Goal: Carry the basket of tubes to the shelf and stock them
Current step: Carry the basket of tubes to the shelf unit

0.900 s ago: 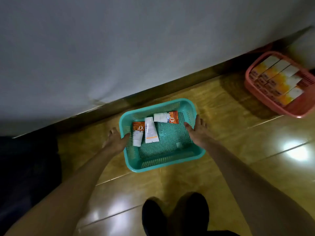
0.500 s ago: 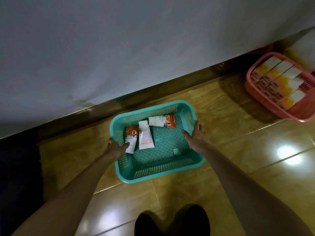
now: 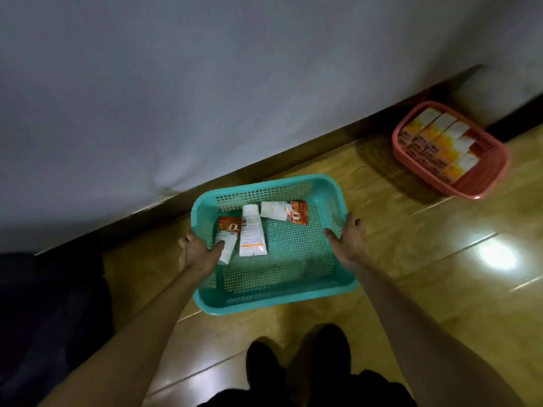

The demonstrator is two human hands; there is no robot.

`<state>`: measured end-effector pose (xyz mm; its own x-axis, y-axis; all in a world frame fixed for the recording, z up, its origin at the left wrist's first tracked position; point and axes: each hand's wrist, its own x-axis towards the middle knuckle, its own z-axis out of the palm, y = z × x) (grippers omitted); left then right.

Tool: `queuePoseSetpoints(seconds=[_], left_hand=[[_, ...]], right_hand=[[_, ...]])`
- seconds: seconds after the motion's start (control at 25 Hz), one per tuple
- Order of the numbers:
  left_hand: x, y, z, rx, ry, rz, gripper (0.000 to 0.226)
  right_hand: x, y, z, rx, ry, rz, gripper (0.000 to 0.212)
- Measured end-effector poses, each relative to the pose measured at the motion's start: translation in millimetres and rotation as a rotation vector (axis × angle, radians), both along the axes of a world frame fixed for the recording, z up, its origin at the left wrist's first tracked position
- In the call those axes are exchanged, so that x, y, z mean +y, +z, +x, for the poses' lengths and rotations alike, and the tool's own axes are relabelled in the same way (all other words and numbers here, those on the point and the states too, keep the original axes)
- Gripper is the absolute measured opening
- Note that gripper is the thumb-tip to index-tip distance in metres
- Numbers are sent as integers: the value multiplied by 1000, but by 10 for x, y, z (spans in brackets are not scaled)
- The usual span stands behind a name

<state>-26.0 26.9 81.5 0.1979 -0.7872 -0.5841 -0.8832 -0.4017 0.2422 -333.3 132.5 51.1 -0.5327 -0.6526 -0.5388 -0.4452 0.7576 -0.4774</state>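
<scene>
basket (image 3: 273,301) lifted nearer | left hand (image 3: 197,254), right hand (image 3: 349,240) fingers gripping rims

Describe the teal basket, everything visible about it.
The teal basket is a rectangular plastic tray with rounded corners, a smooth rim and perforated walls and floor. The left hand and right hand grip its two short sides, thumbs inside. Three tubes lie loose in its far left part; the near half is bare. Below it is glossy tiled floor, near a wall's base.
</scene>
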Motion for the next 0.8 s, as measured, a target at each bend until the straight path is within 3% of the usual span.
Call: queuePoseSetpoints(seconds=[0.32,0.8], left_hand=[[291,2082,-187,17,-100,-79,87],[1273,4129,-735,104,-462,-48,95]], right_hand=[[631,1936,-155,18,-210,-171,58],[2661,4085,-20,-62,-740,-253,48]])
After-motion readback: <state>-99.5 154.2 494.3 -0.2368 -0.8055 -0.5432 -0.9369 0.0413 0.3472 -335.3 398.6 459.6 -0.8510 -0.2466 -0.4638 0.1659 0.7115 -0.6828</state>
